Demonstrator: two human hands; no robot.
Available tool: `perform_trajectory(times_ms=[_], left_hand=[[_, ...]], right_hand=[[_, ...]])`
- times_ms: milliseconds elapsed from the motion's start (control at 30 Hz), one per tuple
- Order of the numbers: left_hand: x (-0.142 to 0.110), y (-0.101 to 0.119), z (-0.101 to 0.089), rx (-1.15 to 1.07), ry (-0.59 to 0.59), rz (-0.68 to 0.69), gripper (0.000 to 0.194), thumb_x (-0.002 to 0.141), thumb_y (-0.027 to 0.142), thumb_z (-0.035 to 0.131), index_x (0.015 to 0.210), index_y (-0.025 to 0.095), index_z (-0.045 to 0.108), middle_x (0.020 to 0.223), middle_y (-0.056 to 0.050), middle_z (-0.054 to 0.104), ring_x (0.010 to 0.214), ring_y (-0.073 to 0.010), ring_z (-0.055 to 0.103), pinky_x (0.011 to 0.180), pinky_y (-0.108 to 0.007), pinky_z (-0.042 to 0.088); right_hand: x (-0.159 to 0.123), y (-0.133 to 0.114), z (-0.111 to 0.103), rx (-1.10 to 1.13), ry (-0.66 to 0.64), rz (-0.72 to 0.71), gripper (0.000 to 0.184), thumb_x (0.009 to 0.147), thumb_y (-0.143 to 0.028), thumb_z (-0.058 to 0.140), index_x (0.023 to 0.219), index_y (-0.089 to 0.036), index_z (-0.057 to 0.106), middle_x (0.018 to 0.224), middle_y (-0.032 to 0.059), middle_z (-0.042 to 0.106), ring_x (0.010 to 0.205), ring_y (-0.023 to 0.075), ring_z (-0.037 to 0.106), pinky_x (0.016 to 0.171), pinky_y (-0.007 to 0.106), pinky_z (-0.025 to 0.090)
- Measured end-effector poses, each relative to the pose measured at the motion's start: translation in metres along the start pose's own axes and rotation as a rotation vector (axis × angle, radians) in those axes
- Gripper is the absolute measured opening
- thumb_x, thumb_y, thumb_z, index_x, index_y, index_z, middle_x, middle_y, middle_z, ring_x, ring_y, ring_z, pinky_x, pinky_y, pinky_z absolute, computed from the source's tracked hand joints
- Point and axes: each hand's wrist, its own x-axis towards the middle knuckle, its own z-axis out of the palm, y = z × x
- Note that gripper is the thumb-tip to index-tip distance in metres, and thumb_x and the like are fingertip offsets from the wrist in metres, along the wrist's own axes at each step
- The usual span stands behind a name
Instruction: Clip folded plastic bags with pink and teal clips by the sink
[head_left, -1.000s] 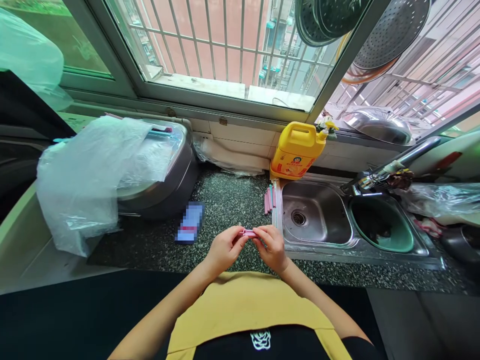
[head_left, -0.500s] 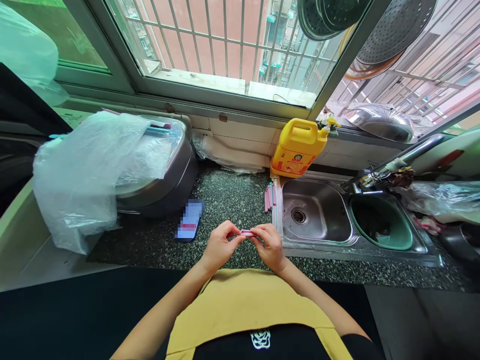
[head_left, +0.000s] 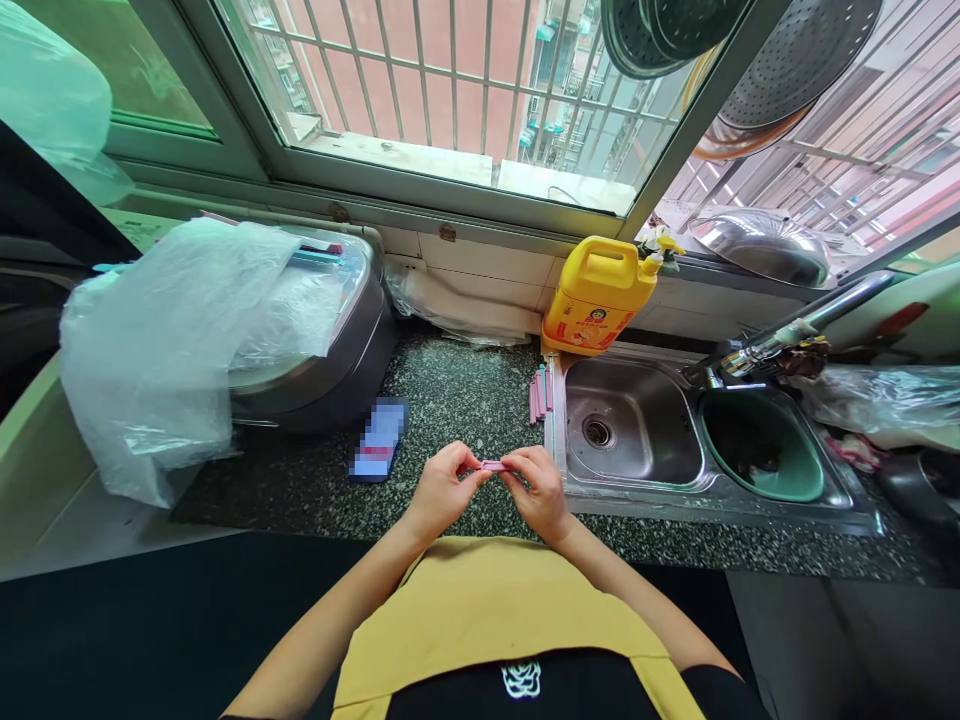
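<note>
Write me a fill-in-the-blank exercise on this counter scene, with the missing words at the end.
1. The left hand and right hand hold a small, slender ____ item.
2. The big jug standing behind the sink is ____.
3. The tub in the right part of the sink is ____.
4. The short sticks on the counter lie to the ____ of the basin with the drain.

Missing words: pink; yellow; green; left.

Bright window daylight, dim lower corners, stretched edges
</note>
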Motion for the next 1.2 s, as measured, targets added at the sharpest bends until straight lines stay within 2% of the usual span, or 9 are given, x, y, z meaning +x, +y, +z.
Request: perform_trajectory(times_ms=[433,633,800,933,1033,1200], left_hand=[[0.015,-0.013,0.006,0.087,-0.022,-0.006,0.022,0.072,0.029,0.06,0.057,0.019,0.048,0.058,0.002,0.049,0.056,-0.0112,0.044,0.056,-0.023,0.035],[0.047,-0.024,0.018,0.115,-0.054,0.008,0.019,0.07,0.028,0.061,0.059,0.019,0.05,0.06,0.002,0.051,0.06,-0.0124,0.046,0.058,-0.024,0.036],[0.091,-0.03,0.048,0.046,-0.105,-0.059,0.007,0.068,0.022,0.061,0.067,0.018,0.055,0.059,0.004,0.05,0.056,-0.0113,0.046,0.057,-0.023,0.036],[0.114,-0.038,0.089,-0.107,-0.124,-0.235,0.015,0.069,0.019,0.06,0.083,0.015,0.056,0.06,0.004,0.054,0.056,-0.0106,0.051,0.058,-0.022,0.04],[0.124,-0.048,0.116,-0.113,-0.162,-0.354,0.013,0.073,0.019,0.055,0.084,0.013,0.059,0.057,0.002,0.057,0.055,-0.0116,0.054,0.058,-0.023,0.042],[0.143,-0.064,0.133,-0.08,-0.217,-0.37,0.016,0.077,0.015,0.048,0.077,0.012,0.064,0.066,-0.005,0.066,0.061,-0.0146,0.059,0.062,-0.025,0.045]], right_hand=[[-0.001,0.011,0.011,-0.013,-0.005,0.07,0.008,0.082,-0.019,0.055,0.084,-0.019,0.063,0.077,0.0042,0.063,0.074,0.0162,0.053,0.066,0.03,0.044],[-0.002,0.034,0.021,-0.09,-0.027,0.144,0.009,0.081,-0.017,0.052,0.086,-0.017,0.06,0.077,0.0044,0.063,0.073,0.0165,0.055,0.067,0.029,0.044],[0.001,0.066,0.024,-0.282,-0.119,0.219,0.013,0.08,-0.017,0.05,0.088,-0.015,0.06,0.078,0.0065,0.065,0.07,0.0161,0.06,0.062,0.025,0.044],[0.021,0.083,0.023,-0.48,-0.247,0.483,0.014,0.08,-0.025,0.052,0.083,-0.016,0.062,0.075,0.0072,0.067,0.068,0.018,0.063,0.059,0.025,0.043],[0.044,0.092,0.025,-0.602,-0.35,0.652,0.023,0.083,-0.033,0.049,0.087,-0.015,0.063,0.08,0.0126,0.068,0.074,0.0234,0.065,0.062,0.03,0.045],[0.077,0.109,0.036,-0.655,-0.537,0.807,0.034,0.087,-0.034,0.041,0.099,-0.01,0.063,0.09,0.0199,0.068,0.084,0.0277,0.066,0.069,0.036,0.048]])
